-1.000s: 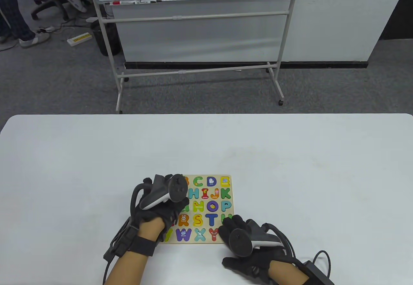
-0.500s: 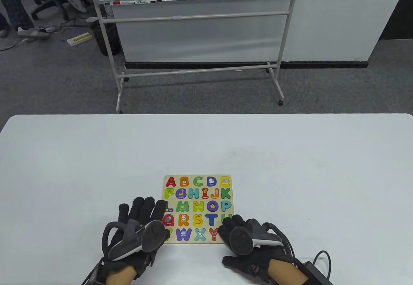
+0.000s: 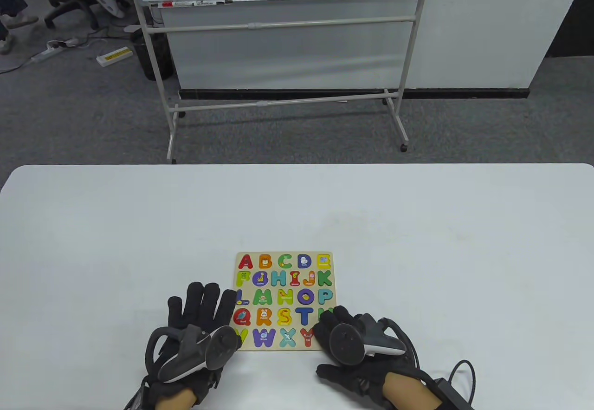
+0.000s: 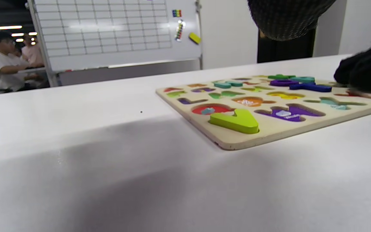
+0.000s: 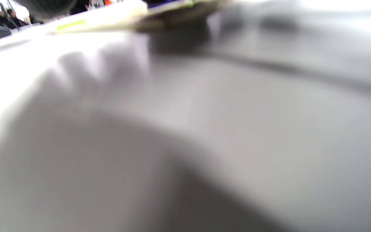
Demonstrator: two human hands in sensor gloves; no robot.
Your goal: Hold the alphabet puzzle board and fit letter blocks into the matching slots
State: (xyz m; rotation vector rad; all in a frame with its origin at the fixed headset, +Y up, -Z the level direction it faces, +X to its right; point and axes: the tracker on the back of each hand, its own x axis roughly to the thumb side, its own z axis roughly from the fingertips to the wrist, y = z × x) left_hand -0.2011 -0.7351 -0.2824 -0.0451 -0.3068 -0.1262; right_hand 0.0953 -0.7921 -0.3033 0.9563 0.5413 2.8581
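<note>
Alphabet puzzle board [image 3: 284, 299] lies flat on white worktop [image 3: 417, 243], near the front edge, betw both hands. Nearly all letters look seated. Exception: lime-green V block [image 4: 234, 120] at the board's near-left corner. In left wrist view it stands proud of the board surface, resting on top of its slot, not dropped in. In table view the V [image 3: 241, 334] is partly hidden by the tracker.

Left hand [image 3: 197, 331] lies just left of the board, fingers spread and flat, tips near the L/Q rows. Holds nothing; whether it touches the board edge, can't tell. Right hand [image 3: 355, 340] sits on the near-right corner, fingers curled over the U/Z area, pressing or steadying the board. Exact contact is hidden by tracker; can't tell if anything is pinched. Right wrist view too blurred to help.

Step in hand, my read: late stage, board almost full, right hand doing the hold, left hand free betw placements.

Next move prob needs: left hand over to the V, press or nudge it w/ fingertips till it drops flush. May need slight rotation to align w/ the cutout. Right hand should keep the corner pinned so the board doesn't skate on the smooth worktop. Slots under the right hand can't be checked, so may be more to do there.
</note>
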